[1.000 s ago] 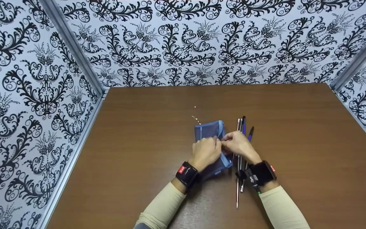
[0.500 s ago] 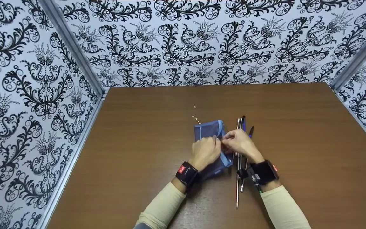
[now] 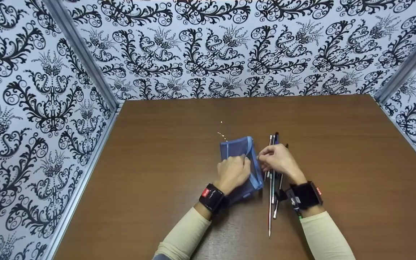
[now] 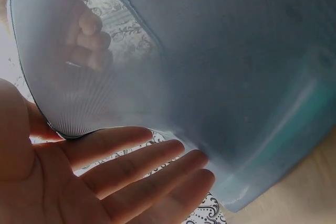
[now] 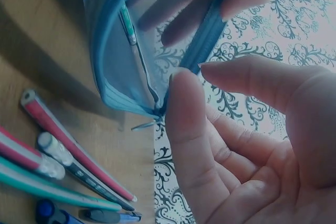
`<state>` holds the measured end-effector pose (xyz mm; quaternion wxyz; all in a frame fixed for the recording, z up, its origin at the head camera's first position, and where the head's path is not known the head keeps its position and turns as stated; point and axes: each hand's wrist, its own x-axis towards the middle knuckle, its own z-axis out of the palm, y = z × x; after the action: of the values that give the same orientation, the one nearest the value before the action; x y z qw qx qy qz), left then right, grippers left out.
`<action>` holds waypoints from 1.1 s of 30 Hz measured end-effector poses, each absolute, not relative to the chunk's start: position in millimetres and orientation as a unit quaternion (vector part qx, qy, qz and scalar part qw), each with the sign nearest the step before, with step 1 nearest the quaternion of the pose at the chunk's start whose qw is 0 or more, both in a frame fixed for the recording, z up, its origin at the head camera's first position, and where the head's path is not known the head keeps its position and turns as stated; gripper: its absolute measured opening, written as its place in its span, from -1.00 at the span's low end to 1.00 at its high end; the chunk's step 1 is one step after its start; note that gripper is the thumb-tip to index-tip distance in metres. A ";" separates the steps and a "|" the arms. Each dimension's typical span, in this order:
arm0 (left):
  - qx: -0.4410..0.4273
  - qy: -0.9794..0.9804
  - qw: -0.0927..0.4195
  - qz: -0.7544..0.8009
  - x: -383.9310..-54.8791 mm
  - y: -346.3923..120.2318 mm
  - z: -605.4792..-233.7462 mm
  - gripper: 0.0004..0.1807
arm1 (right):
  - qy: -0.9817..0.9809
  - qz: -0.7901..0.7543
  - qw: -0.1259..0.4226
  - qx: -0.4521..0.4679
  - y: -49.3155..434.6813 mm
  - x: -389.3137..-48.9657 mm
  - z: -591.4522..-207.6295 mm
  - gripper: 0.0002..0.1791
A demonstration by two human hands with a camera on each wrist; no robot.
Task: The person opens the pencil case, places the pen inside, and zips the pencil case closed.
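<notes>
A blue see-through mesh zip pouch is held by my left hand, thumb and index finger pinching its edge in the left wrist view. The pouch's zippered mouth gapes toward the right. A green-and-white slim item shows inside, and a teal shape shows through the mesh. My right hand is just right of the mouth, thumb and index fingertips apart, nothing between them. Beneath it lie several pencils and pens, including a red-striped pencil, a teal one and a blue pen.
The pencils lie lengthwise on the brown wooden table, right of the pouch. Small bright specks show beyond the pouch's far corner. Patterned panels wall the table at the back and sides.
My right hand has drawn back to the right, from the pouch's edge to over the pencils. The pouch's mouth now shows wider. My left hand stays nearly in place.
</notes>
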<state>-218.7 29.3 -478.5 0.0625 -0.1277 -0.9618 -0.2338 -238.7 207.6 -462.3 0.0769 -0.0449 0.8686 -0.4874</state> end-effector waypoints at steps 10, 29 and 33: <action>-0.125 -0.958 0.053 -0.253 -220.8 28.3 -478.2 -0.57 | 0.875 -0.477 0.067 -0.047 216.3 -238.8 -456.2 -0.78; -0.126 -0.958 0.054 -0.253 -221.3 27.5 -479.4 -0.57 | 0.874 -0.481 0.074 -0.021 232.9 -239.2 -452.0 -0.75; -0.122 -0.960 0.057 -0.247 -221.1 27.5 -479.2 -0.56 | 0.875 -0.479 0.064 -0.009 236.0 -239.9 -451.9 -0.78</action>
<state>-221.1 27.5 -479.2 0.0568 -0.1218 -0.9597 -0.2470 -239.9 236.0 -451.9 0.0639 -0.0087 0.8754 -0.4790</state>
